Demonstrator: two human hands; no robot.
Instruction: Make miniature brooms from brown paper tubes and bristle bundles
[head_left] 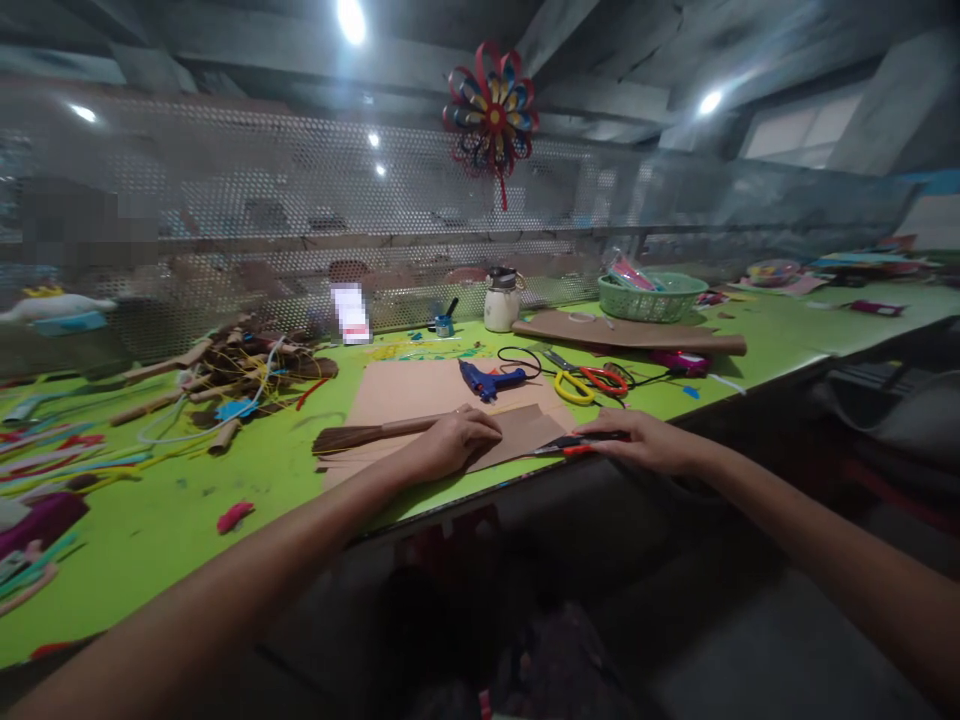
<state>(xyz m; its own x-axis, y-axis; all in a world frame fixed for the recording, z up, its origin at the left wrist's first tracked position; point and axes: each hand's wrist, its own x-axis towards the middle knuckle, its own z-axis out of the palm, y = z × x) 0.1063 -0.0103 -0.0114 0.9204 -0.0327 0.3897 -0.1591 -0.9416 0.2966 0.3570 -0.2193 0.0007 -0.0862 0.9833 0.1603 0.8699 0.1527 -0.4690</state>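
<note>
The right hand [626,438] closes its fingers on a black-and-red hand tool with a pointed metal tip [553,446] at the front edge of a bright green table [285,490], in the head view. The left hand [459,442], fingers curled, rests on a folded brown paper sheet [525,428]; whether it pinches anything cannot be told. A slender brown stick with a fringed, brush-like end [346,438] extends leftward from that hand. Behind lie a blue glue gun [491,381] and, to its right, yellow-handled scissors [574,388].
</note>
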